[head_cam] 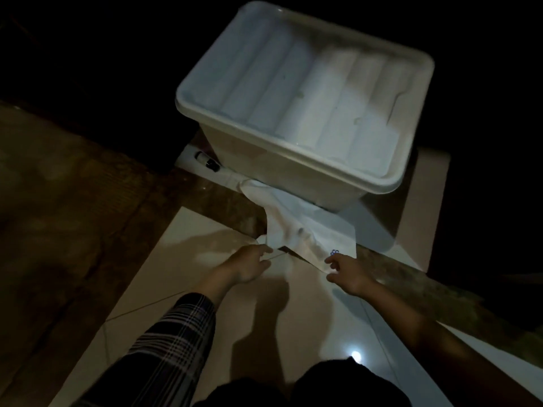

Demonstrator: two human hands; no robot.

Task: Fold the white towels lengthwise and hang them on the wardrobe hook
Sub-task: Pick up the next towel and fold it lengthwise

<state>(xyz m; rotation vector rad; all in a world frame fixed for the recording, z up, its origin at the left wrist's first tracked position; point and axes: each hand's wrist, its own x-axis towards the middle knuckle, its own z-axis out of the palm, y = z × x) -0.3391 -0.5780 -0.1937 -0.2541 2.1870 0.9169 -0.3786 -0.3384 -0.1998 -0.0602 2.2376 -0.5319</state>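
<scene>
Head cam: your left hand (249, 264) pinches one corner of the white towel (296, 230), fingers curled on it; your right hand (346, 273) pinches the other corner by the blue mark. Beyond your fingertips the towel runs up w/ its far end under the plastic bin (293, 168), rolled towels (308, 92) inside.

White towel (296, 227) at frame centre, with a small blue mark near its lower right corner. Cream-white plastic bin (282, 160) at upper centre, holding white rolled towels (308, 104) that look bluish in the shade at their left. Pale beige glossy floor tiles (182, 259) at lower centre; a mottled brown strip (411, 277) crosses them. Dark sleeve (173, 336) at lower left, plaid with thin white lines. Surroundings black.
</scene>
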